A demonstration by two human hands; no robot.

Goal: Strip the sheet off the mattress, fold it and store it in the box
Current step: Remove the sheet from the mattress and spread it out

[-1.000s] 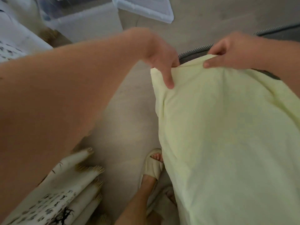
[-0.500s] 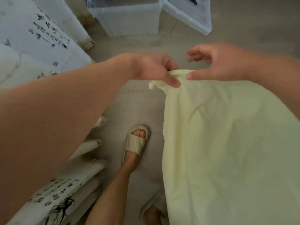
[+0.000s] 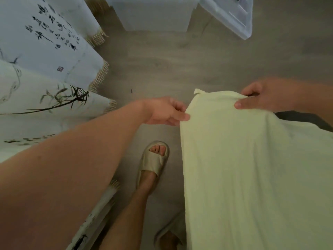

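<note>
Left hand (image 3: 165, 112): bare; forearm bare up to the frame edge.
Right hand (image 3: 261, 96): bare; wrist bare.
Lower leg (image 3: 129, 213): bare.
Slide sandal (image 3: 155, 159): beige, moulded, one wide strap, open toe.
Second sandal (image 3: 167, 237): same beige, partly hidden.

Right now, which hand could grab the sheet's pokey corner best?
Probably the left hand: it pinches the sheet right beside that free corner, while the right hand grips farther along.

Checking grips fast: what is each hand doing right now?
Left hand: pinches the sheet at its top edge.
Right hand: grips the same edge.
</note>
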